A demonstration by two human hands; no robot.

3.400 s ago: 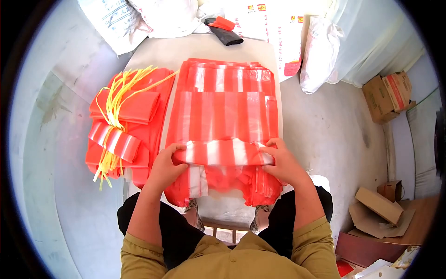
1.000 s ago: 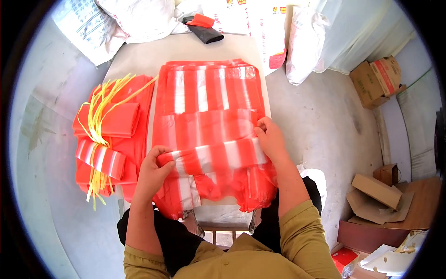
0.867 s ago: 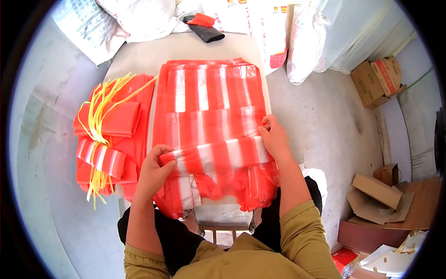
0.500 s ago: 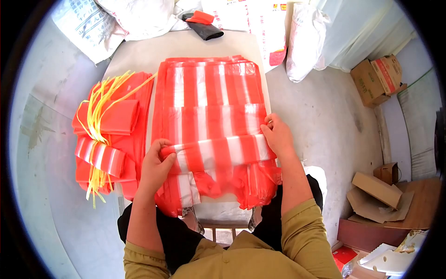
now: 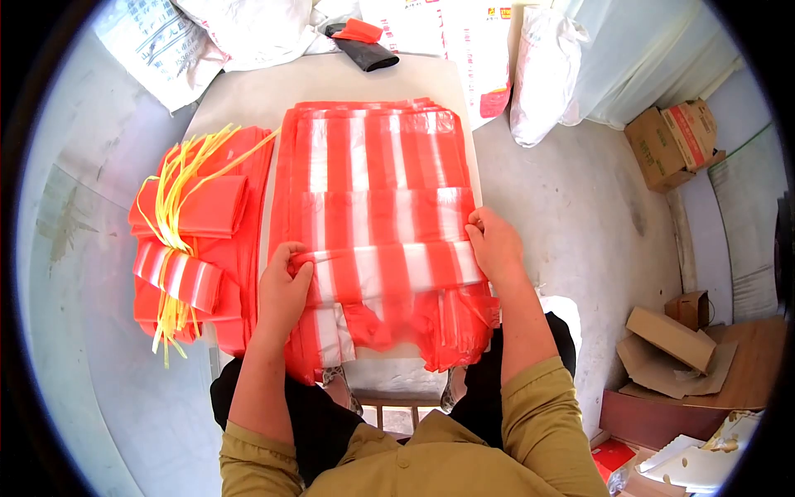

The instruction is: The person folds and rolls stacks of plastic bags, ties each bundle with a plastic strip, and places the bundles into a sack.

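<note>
A stack of red-and-white striped plastic bags [image 5: 377, 153] lies on the pale table [image 5: 265, 79] in front of me. Near the stack's lower end, a striped bag [image 5: 389, 273] is folded into a band across it. My left hand [image 5: 286, 286] pinches the left end of this folded bag between thumb and fingers. At its right end, the fingers of my right hand [image 5: 494, 247] are closed on the edge. Left of the stack sits a pile of red bags [image 5: 248, 166], with yellow strips [image 5: 172, 207] and a small folded striped bag on top.
White sacks [image 5: 248, 29] and a black roll with a red piece [image 5: 364, 51] lie at the table's far edge. A white wrapped bundle [image 5: 545, 79] stands at the back right. Cardboard boxes [image 5: 675, 145] and opened cartons [image 5: 675, 348] are on the right.
The folded band has been brought more level across the stack, its left end raised slightly. My left hand has moved up and right; my right hand is lower than a second ago.
</note>
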